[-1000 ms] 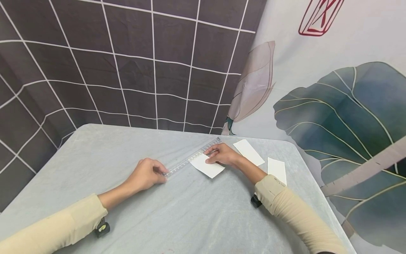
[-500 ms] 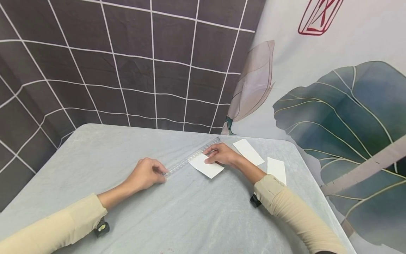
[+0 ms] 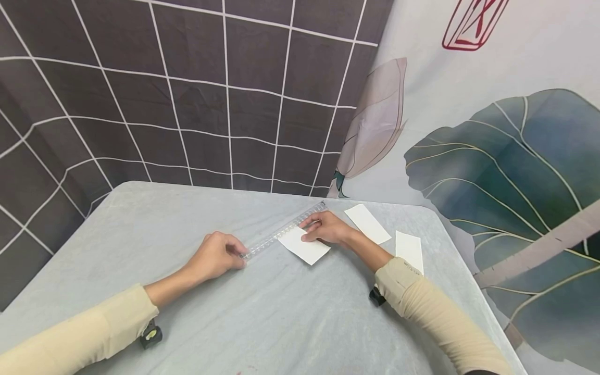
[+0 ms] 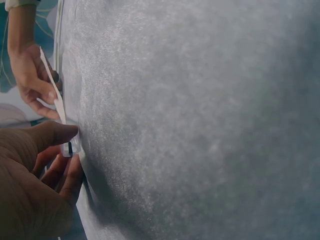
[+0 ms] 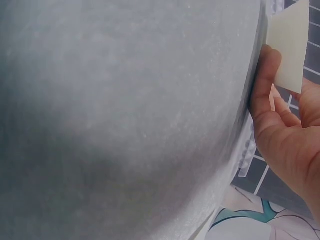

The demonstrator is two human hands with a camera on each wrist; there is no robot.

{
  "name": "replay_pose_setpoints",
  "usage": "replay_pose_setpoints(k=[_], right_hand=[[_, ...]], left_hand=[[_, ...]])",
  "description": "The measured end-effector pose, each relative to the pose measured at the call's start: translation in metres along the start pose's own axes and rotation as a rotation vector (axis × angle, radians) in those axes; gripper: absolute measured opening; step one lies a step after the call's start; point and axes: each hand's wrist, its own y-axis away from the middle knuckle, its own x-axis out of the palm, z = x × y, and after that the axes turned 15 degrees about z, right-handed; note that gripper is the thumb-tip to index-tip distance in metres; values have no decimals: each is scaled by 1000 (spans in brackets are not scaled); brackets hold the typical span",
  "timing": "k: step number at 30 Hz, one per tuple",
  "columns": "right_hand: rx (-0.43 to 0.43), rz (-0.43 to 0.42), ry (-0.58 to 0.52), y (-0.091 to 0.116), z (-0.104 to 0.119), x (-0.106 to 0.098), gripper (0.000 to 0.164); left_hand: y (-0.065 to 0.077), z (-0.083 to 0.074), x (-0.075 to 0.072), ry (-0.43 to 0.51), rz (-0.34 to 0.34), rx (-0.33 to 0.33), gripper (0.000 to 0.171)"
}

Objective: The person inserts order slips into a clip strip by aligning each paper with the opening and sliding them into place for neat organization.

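My left hand pinches the near end of a clear plastic ruler between thumb and fingers. The ruler runs diagonally over the grey-covered table to its far edge. My right hand holds a white paper card, thumb on top, with one edge of the card along the ruler's right side. In the left wrist view the ruler's end shows between my fingertips. From the right wrist, the card tilts up off the surface, and part of the ruler shows behind my fingers.
Two more white cards lie to the right of my right hand: a far card and a nearer card, partly covered by the sleeve. A dark gridded curtain and a leaf-print cloth hang behind the table.
The paper card has shifted very slightly to the left along the ruler, with my right fingers moving along with it. My left hand and the ruler stay where they were.
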Motion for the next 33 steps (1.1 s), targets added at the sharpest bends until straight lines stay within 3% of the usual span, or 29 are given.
replay_pose_setpoints(k=[33], right_hand=[[-24, 25, -59, -6, 1, 11, 41]], left_hand=[[1, -3, 0, -24, -16, -7, 24]])
